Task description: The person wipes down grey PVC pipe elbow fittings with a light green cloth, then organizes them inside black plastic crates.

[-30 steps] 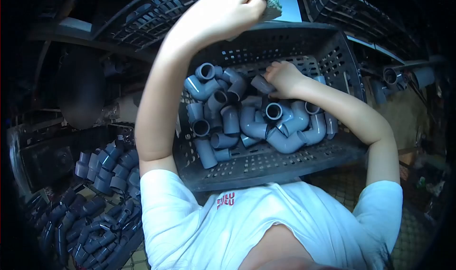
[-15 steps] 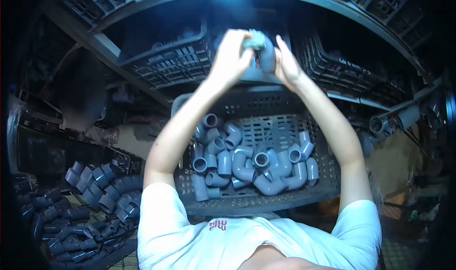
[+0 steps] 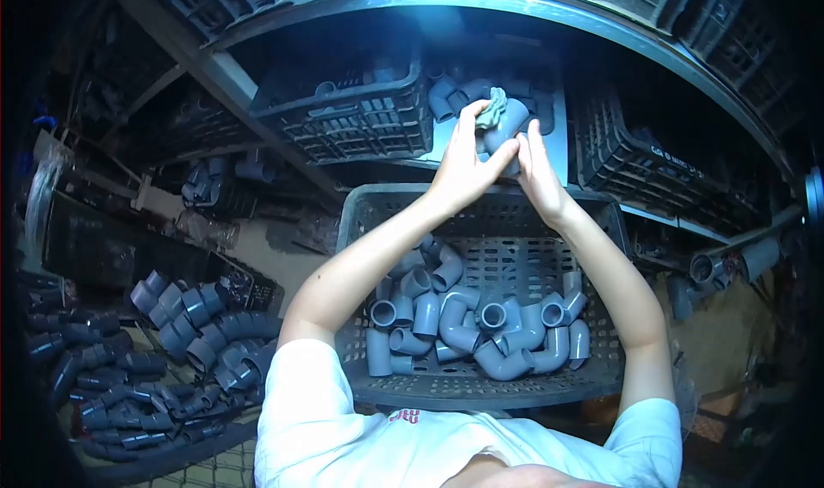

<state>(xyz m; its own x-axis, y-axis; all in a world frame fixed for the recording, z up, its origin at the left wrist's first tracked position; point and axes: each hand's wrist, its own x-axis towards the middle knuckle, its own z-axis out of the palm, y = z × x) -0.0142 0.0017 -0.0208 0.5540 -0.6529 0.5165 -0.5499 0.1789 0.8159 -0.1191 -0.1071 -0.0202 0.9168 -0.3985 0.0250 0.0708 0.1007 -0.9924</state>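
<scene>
Both my hands are raised above the far rim of a black plastic crate, around a grey pipe elbow (image 3: 510, 121). My left hand (image 3: 468, 163) has a crumpled pale green cloth (image 3: 493, 110) at its fingertips, pressed against the elbow's upper left side; its thumb lies across the near side. My right hand (image 3: 541, 183) supports the elbow from the right, fingers fairly straight and partly hidden. Below, the crate (image 3: 489, 392) holds several loose grey pipe elbows (image 3: 462, 321), mostly toward its near side.
A shelf ahead carries a black crate (image 3: 352, 127) on the left, another crate (image 3: 678, 166) on the right, and grey fittings (image 3: 442, 97) between them. A metal shelf beam (image 3: 532, 3) crosses above. Many grey fittings (image 3: 184, 316) are heaped at lower left.
My hands have come lower and a little right with the elbow and cloth, nearer the crate's far rim. The elbow has been turned. The view has shifted, showing more of the shelf fittings.
</scene>
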